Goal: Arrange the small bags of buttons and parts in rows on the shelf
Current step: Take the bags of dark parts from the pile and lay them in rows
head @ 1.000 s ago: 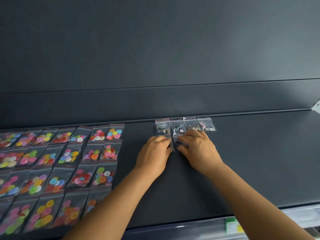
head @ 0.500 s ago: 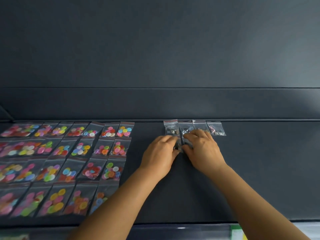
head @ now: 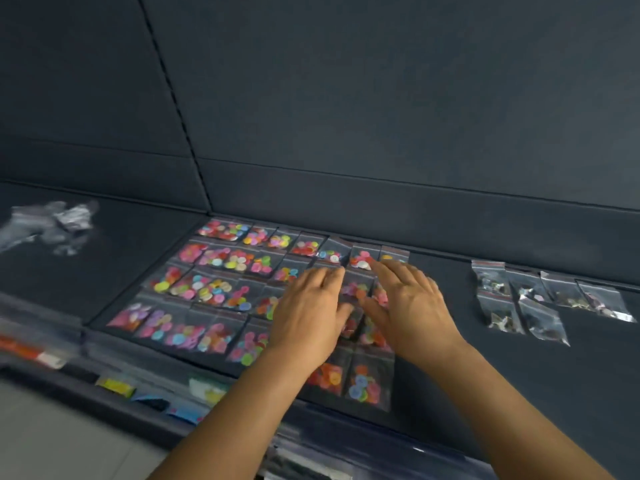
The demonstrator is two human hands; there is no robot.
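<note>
Both hands lay flat, fingers straight and spread, gripping nothing. The left hand (head: 308,313) and the right hand (head: 408,306) were side by side, palms down, over the right end of the grid of button bags (head: 214,289); whether the palms actually pressed on the bags or hovered just above could not be told through the motion blur. Between the two thumbs one clear bag of pink and orange buttons (head: 356,289) showed, and two more bags of red and blue buttons (head: 349,379) lay just below the wrists.

The coloured bags were set in rows on the dark shelf (head: 519,358), edges touching or overlapping, reaching back to the rear wall. Well apart to the right lay the bags of small parts (head: 530,299) — four in a back row, two in front of them. Far left, on the neighbouring shelf section, sat a blurred heap of clear plastic (head: 55,226).
</note>
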